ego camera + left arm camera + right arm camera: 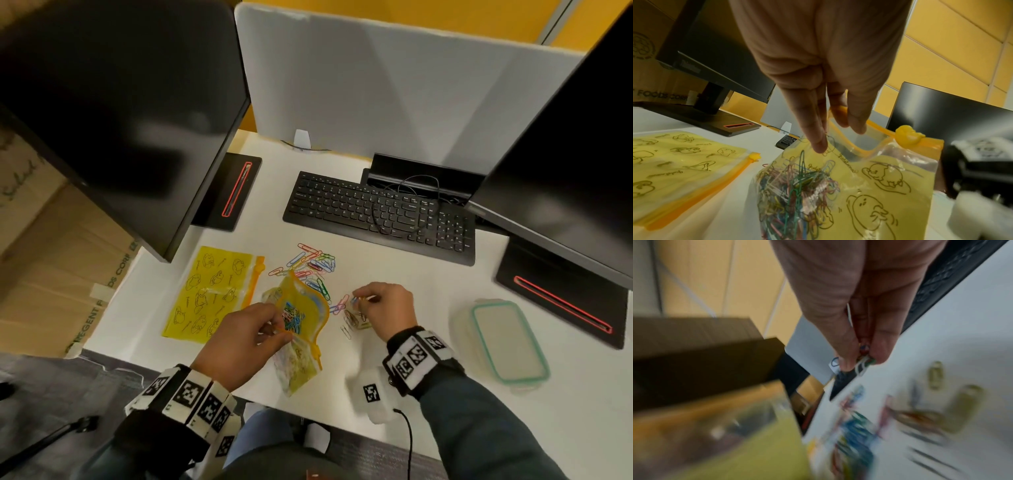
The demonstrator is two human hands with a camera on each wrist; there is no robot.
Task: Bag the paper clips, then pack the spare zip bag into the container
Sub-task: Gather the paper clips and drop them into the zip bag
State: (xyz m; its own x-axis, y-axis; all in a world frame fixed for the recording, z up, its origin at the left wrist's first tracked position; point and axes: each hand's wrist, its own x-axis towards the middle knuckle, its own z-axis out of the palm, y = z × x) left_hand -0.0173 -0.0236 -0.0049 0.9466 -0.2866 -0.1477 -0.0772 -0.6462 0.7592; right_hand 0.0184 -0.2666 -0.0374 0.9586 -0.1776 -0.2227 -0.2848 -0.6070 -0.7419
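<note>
My left hand (270,329) (836,129) pinches the rim of a yellow zip bag (299,329) (869,186), holding its mouth wide; coloured paper clips (795,191) lie inside it. My right hand (368,299) (861,360) pinches a few paper clips (864,364) just right of the bag, above the desk. A loose pile of coloured clips (313,263) lies behind the bag, and a few more clips (349,322) sit under my right hand. A second, flat yellow zip bag (212,294) (680,170) lies to the left. The clear container (507,342) with a teal-rimmed lid stands at the right.
A black keyboard (376,216) with a looped cable lies behind the clips. Two monitors on black stands (226,192) (561,301) flank the desk. A grey partition (376,85) closes the back. Cardboard boxes (51,257) stand beyond the left edge.
</note>
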